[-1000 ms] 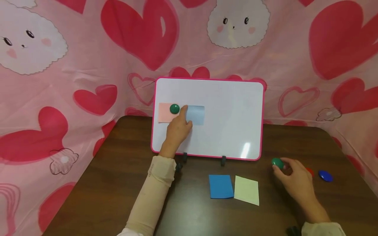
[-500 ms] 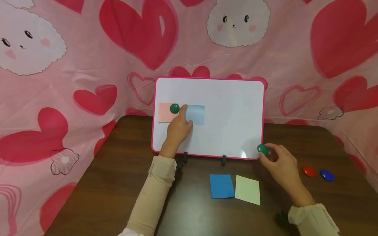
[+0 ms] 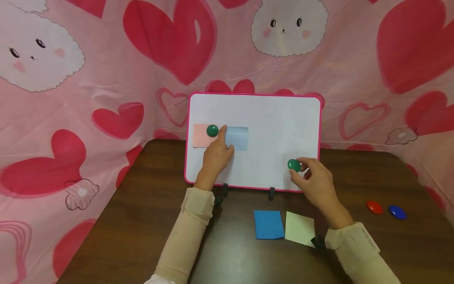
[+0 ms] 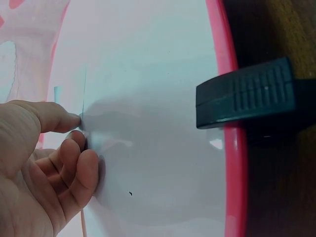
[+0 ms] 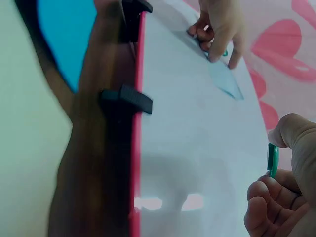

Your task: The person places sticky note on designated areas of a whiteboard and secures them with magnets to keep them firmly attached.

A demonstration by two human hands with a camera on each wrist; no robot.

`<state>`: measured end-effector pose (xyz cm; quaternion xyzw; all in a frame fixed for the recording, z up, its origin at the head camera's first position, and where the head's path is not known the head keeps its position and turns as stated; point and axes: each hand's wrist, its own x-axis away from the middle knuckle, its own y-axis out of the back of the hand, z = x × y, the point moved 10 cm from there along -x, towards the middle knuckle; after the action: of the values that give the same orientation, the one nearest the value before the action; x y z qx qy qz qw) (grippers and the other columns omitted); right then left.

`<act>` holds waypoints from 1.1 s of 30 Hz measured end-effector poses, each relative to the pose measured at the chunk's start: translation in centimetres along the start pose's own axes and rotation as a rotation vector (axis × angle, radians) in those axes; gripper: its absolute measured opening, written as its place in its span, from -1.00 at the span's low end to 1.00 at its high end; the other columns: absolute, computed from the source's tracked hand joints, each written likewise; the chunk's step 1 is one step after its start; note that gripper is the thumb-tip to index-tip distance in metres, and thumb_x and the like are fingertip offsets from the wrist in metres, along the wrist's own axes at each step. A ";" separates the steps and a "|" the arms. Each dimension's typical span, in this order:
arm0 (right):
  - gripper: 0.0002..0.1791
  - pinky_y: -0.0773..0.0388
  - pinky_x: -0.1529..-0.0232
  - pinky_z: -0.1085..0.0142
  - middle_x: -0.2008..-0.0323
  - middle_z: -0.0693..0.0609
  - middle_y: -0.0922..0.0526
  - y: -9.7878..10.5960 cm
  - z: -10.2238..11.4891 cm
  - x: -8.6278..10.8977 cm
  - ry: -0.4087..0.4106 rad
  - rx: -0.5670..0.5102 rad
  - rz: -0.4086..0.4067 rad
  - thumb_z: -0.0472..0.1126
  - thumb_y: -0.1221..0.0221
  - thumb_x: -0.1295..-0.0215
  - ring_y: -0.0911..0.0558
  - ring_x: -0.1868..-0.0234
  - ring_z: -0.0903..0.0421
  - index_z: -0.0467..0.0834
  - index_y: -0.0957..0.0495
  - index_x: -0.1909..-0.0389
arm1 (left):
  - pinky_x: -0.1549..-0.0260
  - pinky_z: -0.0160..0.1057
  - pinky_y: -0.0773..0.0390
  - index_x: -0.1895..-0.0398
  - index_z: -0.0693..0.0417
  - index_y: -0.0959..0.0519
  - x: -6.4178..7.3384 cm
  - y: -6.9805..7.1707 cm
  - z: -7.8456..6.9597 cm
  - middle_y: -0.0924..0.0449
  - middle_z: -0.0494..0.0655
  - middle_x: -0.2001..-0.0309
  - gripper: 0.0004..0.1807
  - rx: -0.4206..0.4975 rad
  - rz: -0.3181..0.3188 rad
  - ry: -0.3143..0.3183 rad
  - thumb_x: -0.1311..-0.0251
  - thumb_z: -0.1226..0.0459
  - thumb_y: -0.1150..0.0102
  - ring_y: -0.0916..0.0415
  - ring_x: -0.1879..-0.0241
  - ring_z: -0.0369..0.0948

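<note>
Table [image 3: 142,221], one, bears one pink-rimmed whiteboard [image 3: 276,114]; clock directions run from the board's centre. Two hands: left hand [image 3: 215,156], toward eight, index straight against the light-blue note [image 3: 238,137]; right hand [image 3: 315,181], four, thumb and finger pinching the held green disc [image 3: 294,165]. Four notes: light-blue and pink note [image 3: 200,140] at nine, blue note [image 3: 269,225] at six, pale-green note [image 3: 298,225] at five. Four discs: the held one, another green disc [image 3: 212,130] on the pink note, red disc [image 3: 374,207] and blue disc [image 3: 397,212] at four. Left wrist view alone shows a dark speck [image 4: 130,193].

Backdrop [image 3: 234,51]: creased pink, red hearts [image 3: 172,39], white fluffy figures [image 3: 289,43]
Table [image 3: 142,221]: dark brown, rounded far corners
Light: pale sheen [image 3: 232,258] on table
</note>
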<state>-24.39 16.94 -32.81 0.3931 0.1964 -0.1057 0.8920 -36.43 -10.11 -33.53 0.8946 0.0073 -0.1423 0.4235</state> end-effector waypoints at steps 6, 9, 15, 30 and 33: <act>-0.58 -0.49 0.51 0.29 0.29 -0.12 -0.54 -0.8 2.1 -1.8 0.063 -0.012 -0.020 -0.27 -0.40 -0.20 -0.51 0.40 0.02 -0.27 -0.59 -0.06 | 0.63 -0.17 -0.38 -0.57 0.05 -0.11 -0.1 0.2 -0.1 -0.46 -0.02 0.57 -0.26 0.002 -0.003 0.007 -0.37 0.24 -0.12 -0.41 0.60 -0.08; -0.57 -0.49 0.49 0.25 0.27 -0.15 -0.55 -1.4 3.1 -2.8 0.081 -0.016 -0.015 -0.27 -0.40 -0.20 -0.51 0.40 0.01 -0.28 -0.58 -0.08 | 0.62 -0.18 -0.39 -0.57 0.05 -0.10 0.0 0.0 -0.1 -0.47 -0.02 0.56 -0.26 0.003 0.004 0.008 -0.38 0.24 -0.13 -0.41 0.59 -0.09; -0.53 -0.50 0.43 0.18 0.21 -0.14 -0.54 -3.2 5.3 -4.6 0.099 0.006 0.037 -0.22 -0.37 -0.25 -0.50 0.37 0.01 -0.28 -0.54 -0.14 | 0.64 -0.20 -0.39 -0.57 0.07 -0.11 -0.1 0.0 -0.2 -0.48 -0.02 0.57 -0.24 -0.005 0.002 0.010 -0.36 0.25 -0.16 -0.42 0.61 -0.10; -0.55 -0.59 0.32 0.14 0.24 -0.17 -0.57 -7.4 9.3 -8.0 0.277 0.021 -0.035 -0.17 -0.35 -0.28 -0.51 0.35 -0.02 -0.34 -0.55 -0.08 | 0.60 -0.19 -0.47 -0.57 0.10 -0.09 0.0 0.0 -0.2 -0.50 -0.02 0.56 -0.22 -0.012 0.006 0.003 -0.37 0.25 -0.20 -0.47 0.59 -0.09; -0.56 -0.60 0.26 0.12 0.24 -0.17 -0.57 -8.0 9.4 -8.7 0.268 0.031 -0.040 -0.17 -0.34 -0.29 -0.51 0.29 -0.03 -0.34 -0.55 -0.08 | 0.60 -0.19 -0.46 -0.57 0.09 -0.09 0.0 -0.1 -0.2 -0.49 -0.02 0.57 -0.22 -0.010 0.011 0.009 -0.37 0.24 -0.20 -0.47 0.59 -0.09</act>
<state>-32.49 4.93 -28.55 0.4133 0.3198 -0.0733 0.8495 -36.41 -9.92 -33.43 0.8931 0.0049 -0.1358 0.4289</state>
